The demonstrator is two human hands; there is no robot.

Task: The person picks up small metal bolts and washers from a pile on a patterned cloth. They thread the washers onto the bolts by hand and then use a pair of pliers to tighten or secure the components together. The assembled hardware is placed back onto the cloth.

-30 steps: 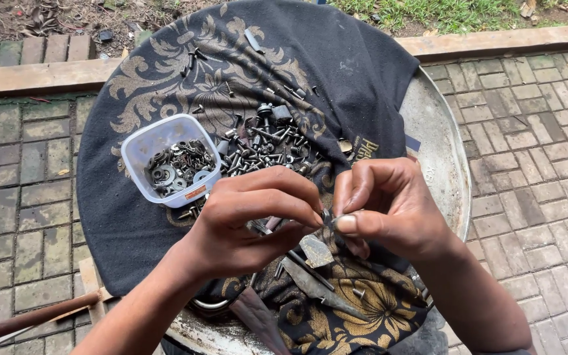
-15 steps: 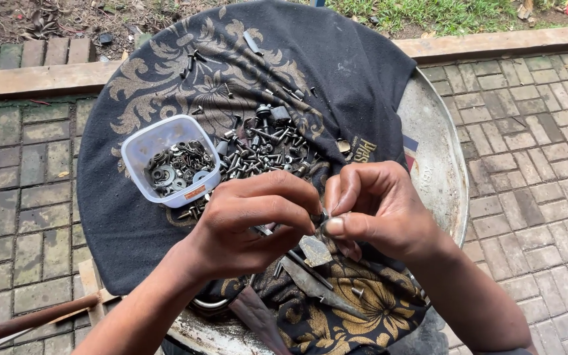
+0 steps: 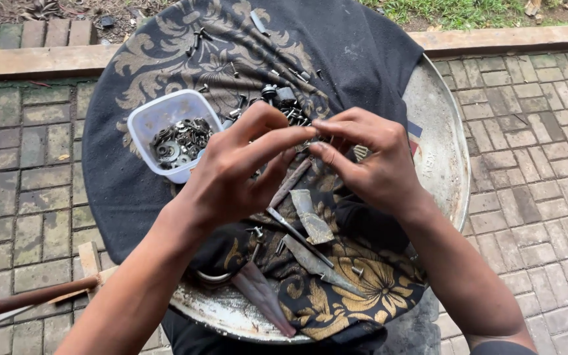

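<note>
My left hand [image 3: 244, 164] and my right hand [image 3: 369, 161] meet fingertip to fingertip above a dark cloth [image 3: 363, 52] with a gold pattern. Between the fingertips both hands pinch a small metal part [image 3: 315, 139], mostly hidden by the fingers. Just beyond the hands lies a pile of dark bolts and nuts [image 3: 284, 98]. To the left of my left hand, a clear plastic tub [image 3: 141, 125] holds several washers and nuts [image 3: 179, 141].
The cloth covers a round rusty metal lid [image 3: 442, 164]. Flat metal scraps [image 3: 311, 217] and a thin rod [image 3: 297, 233] lie below my hands. A wooden handle [image 3: 27, 299] pokes in at the lower left. Brick paving [image 3: 534, 131] surrounds the lid, with a wooden curb [image 3: 34, 62] behind.
Both hands have moved up and away from me, toward the pile of bolts, still pinched together. The fingers have stretched out more.
</note>
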